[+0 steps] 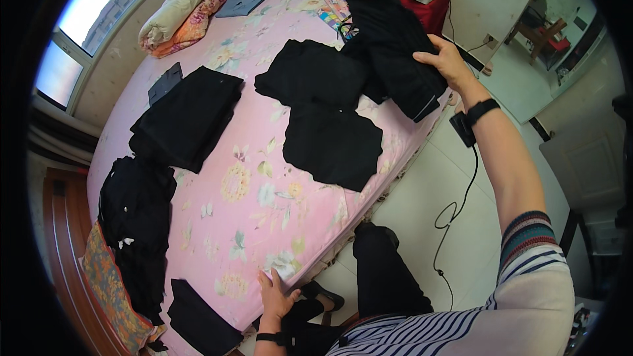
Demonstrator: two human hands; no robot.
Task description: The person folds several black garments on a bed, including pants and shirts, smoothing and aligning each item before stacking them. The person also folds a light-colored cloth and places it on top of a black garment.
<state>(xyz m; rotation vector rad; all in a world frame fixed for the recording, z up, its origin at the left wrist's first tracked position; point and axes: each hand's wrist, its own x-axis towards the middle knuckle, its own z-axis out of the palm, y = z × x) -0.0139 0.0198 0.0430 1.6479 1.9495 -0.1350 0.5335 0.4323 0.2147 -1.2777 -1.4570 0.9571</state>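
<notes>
My right hand (442, 62) grips the side of a folded black drawstring garment (388, 39) at the bed's far right corner, thumb on top. Its dark cord hangs on the left, and a light strip runs along its lower edge. Down by the near edge of the bed, my left hand (276, 294) rests on the floral pink sheet (262, 212), fingers apart and holding nothing. Between the hands, black cloth pieces lie flat: an upper one (316, 74) partly beneath the gripped garment, and a lower one (334, 146) touching it.
Along the left lie a folded black stack (190, 116), a rumpled black pile (136, 227) against a patterned pillow (111, 287), and a folded black cloth (203, 319). Rolled bedding (185, 10) and a folded grey-blue garment (242, 3) are farther back. A black cable (447, 227) hangs from my right wrist.
</notes>
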